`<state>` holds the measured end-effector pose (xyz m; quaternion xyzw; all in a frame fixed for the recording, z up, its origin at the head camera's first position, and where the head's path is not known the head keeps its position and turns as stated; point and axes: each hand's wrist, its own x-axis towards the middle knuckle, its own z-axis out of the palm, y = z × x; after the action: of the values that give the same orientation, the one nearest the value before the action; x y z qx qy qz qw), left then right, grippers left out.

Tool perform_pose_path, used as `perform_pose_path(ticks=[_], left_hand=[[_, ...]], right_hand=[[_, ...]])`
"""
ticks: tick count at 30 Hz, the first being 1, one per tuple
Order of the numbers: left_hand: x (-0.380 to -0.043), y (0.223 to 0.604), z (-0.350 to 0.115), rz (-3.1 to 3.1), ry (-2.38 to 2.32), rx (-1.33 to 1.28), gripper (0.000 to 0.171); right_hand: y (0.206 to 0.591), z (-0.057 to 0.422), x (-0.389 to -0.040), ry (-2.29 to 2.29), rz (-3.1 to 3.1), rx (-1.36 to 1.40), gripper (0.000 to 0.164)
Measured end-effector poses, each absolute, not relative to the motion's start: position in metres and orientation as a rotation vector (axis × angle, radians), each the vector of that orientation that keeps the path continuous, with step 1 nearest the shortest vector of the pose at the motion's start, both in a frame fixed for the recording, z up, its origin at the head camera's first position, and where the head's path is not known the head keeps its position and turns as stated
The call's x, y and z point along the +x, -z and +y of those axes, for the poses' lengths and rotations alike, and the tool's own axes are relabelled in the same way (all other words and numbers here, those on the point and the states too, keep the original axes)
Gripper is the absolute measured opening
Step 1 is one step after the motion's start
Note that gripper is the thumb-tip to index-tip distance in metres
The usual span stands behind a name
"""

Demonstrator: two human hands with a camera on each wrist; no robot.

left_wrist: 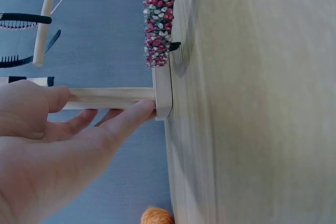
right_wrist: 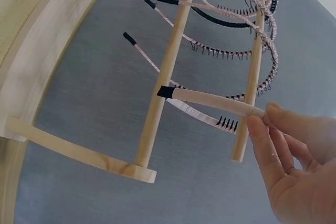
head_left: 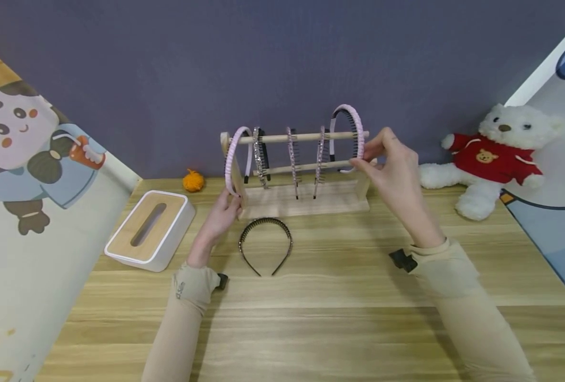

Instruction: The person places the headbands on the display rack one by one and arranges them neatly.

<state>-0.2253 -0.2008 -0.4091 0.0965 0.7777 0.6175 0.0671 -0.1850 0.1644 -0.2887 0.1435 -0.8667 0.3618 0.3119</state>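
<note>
My right hand pinches a pink wrapped headband between thumb and fingers at the right end of a wooden headband rack. In the right wrist view, the pinched pink headband lies across the rack's rods, with dark teeth and a black tip. My left hand holds the rack's left end post low down, one fingertip touching the base. Another pink headband hangs at the left end, near that hand. Between them hang a silvery beaded headband and two pinkish beaded ones.
A dark toothed headband lies on the table before the rack. On the left stand a white tissue box with a wooden lid and a small orange ball. A white teddy bear sits at right. The dark wall rises behind.
</note>
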Motion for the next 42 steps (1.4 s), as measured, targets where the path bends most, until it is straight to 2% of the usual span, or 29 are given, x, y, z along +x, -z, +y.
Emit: perform_pose_path(ticks=[30,42], left_hand=[[-0.223,0.409,-0.204,2.368,-1.824,0.269,0.061],[-0.224,0.407,-0.201,2.351,-1.854,0.282,0.062]], right_hand=[[0.316,0.153,-0.188,-1.047,-2.348,0.430,0.037],[0.313,0.159,-0.174,-1.076,-2.362,0.384,0.041]])
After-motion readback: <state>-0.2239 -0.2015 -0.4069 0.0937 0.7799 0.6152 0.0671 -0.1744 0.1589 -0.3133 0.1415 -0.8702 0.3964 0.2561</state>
